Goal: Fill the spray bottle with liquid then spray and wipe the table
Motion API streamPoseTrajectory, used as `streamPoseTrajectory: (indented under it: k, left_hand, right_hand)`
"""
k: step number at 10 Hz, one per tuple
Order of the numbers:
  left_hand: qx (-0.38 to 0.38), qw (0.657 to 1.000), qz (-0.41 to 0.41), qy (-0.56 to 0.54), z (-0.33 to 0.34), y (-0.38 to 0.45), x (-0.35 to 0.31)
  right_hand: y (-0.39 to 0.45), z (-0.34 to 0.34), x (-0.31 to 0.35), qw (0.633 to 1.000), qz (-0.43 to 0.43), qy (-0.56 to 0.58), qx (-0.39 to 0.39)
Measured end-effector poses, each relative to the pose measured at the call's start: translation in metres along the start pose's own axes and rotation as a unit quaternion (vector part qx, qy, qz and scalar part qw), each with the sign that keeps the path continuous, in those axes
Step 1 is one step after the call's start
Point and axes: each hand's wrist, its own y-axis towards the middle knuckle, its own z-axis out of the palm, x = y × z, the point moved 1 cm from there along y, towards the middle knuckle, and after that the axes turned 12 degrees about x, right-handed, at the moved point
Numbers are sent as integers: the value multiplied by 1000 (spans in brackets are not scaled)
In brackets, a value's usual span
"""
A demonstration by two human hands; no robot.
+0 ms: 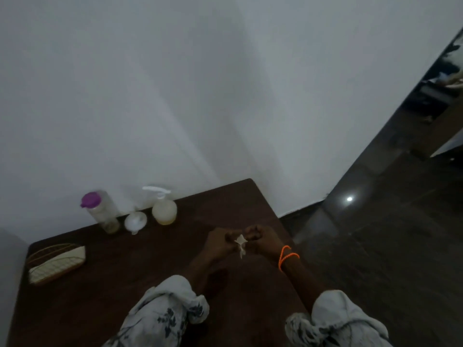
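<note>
Bench sits against the wall, floor to its right. Back edge, left to right: capped bottle, funnel just beside it, spray bottle. Napkin holder at far left, nearer the front than the bottles. Both hands over the bench right of centre, left hand and right hand close together, a scrap of tissue between them.

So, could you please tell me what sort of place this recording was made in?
Probably a plain room in a home or small office, though that is a guess. A dark wooden table stands against a bare white wall, with a glossy dark tiled floor beside it and a spray bottle at the back.
</note>
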Motion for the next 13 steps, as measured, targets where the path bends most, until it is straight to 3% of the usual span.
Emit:
streamPoseTrajectory:
  k: [3, 5, 9, 10, 11, 13]
  left_hand:
    - [-20, 999, 3, 29, 82, 112, -89]
    - [-14, 997, 15, 79, 126, 161, -133]
    - [-57, 995, 15, 84, 139, 245, -176]
    - [-74, 994, 11, 81, 132, 278, -172]
    - [-41, 989, -13, 142, 125, 308, -156]
    - [-2, 977, 14, 213, 115, 298, -140]
  right_hand:
    - [-13, -166, -22, 999, -9, -31, -25]
    - [-8, -238, -42, 988, -20, -122, -91]
    - [33, -288, -32, 956, -44, -143, -252]
    - [54, -304, -22, 948, -58, -167, -266]
    - [74, -320, -23, 945, -54, -201, -251]
    - [78, -326, -40, 943, 7, -225, -244]
